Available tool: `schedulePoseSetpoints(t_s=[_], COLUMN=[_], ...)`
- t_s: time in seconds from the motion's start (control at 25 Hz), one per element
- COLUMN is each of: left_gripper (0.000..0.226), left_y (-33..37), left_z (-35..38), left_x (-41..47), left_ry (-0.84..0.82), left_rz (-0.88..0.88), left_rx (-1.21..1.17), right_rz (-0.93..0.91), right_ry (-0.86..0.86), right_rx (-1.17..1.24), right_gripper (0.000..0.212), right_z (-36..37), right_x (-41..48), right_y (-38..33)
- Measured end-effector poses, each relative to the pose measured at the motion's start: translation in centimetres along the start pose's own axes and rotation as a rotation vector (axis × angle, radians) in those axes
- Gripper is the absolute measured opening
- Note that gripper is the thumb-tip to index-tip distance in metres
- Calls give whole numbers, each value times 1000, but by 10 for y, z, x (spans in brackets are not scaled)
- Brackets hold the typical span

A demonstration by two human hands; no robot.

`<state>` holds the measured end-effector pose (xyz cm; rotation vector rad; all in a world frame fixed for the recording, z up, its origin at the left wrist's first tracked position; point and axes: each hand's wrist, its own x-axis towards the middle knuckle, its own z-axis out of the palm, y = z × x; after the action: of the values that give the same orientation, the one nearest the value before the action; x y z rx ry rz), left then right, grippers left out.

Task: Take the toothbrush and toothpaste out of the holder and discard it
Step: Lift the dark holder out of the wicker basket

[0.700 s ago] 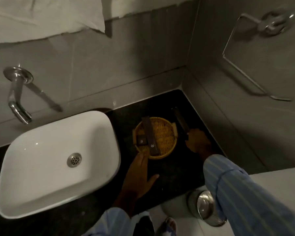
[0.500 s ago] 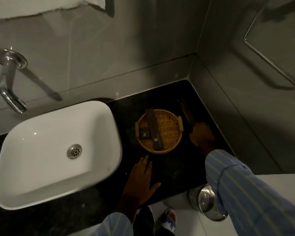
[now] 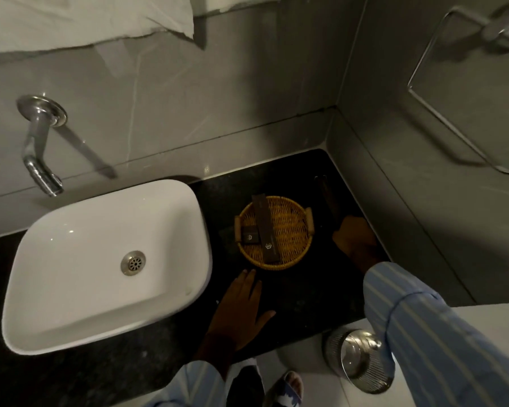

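Observation:
A round wicker basket (image 3: 288, 230) sits on the black counter, right of the sink. Inside it lie a long dark box (image 3: 265, 227) and a small dark box (image 3: 249, 239) beside it. To the basket's right, my right hand (image 3: 353, 240) is closed around one end of another long dark box (image 3: 330, 198), which lies on the counter and points toward the back wall. My left hand (image 3: 241, 306) rests flat on the counter just in front of the basket, fingers spread, holding nothing.
A white basin (image 3: 80, 289) fills the left of the counter (image 3: 306, 295), with a chrome wall tap (image 3: 39, 148) above it. A shiny metal bin (image 3: 362, 359) stands on the floor below the counter's front edge. Grey walls close in behind and on the right, with a towel rail (image 3: 453, 121).
My left hand has drawn back from the basket's front rim to lie flat on the counter. My right hand stays on the long box beside the basket.

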<state>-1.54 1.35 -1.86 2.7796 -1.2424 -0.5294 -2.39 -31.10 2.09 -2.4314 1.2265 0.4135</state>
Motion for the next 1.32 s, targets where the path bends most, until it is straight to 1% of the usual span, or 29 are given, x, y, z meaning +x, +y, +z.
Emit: schedulePoseSetpoints(t_s=[0.08,0.16,0.24,0.32,0.4,0.44,0.56,0.64,0.72,0.8,0.88,0.96,1.16,1.24,1.32], left_gripper=[84,78,75,80,80,79,73,62,52,42,34,29,24,20,16], left_y=[0,0,0,3,8,12,28,36,40,40,40,43,51,53,54], left_z=[-23,-58,-99,-147,-192,-215,-286,-330,-371,-407,-437,-460,-489,-495,-498], left_x=[1,8,24,40,52,54,57,58,58,56,51,41,25,23,22], left_ry=[86,220,331,349,415,450,519,562,540,474,414,385,278,266,277], left_rz=[33,117,183,154,126,122,68,25,14,50,103,134,196,207,209], left_rx=[-30,-79,-108,-82,-49,-82,-332,-520,-658,-798,-1002,-1109,-1209,-1193,-1099], right_rz=[-55,-116,-174,-234,-283,-308,-365,-397,-435,-487,-543,-567,-607,-624,-649], right_ry=[20,41,55,77,118,149,262,302,342,417,473,506,587,608,620], right_rx=[-14,-16,45,107,139,154,183,157,134,150,192,201,200,206,190], right_gripper=[32,35,37,40,41,41,35,44,48,42,36,34,32,31,29], right_z=[-22,-45,-67,-88,-109,-119,-147,-166,-184,-201,-217,-232,-256,-261,-262], right_x=[-13,-26,-38,-51,-66,-73,-96,-113,-131,-146,-158,-168,-182,-184,-183], right_y=[-3,-8,-15,-22,-28,-31,-42,-52,-61,-70,-76,-78,-73,-68,-64])
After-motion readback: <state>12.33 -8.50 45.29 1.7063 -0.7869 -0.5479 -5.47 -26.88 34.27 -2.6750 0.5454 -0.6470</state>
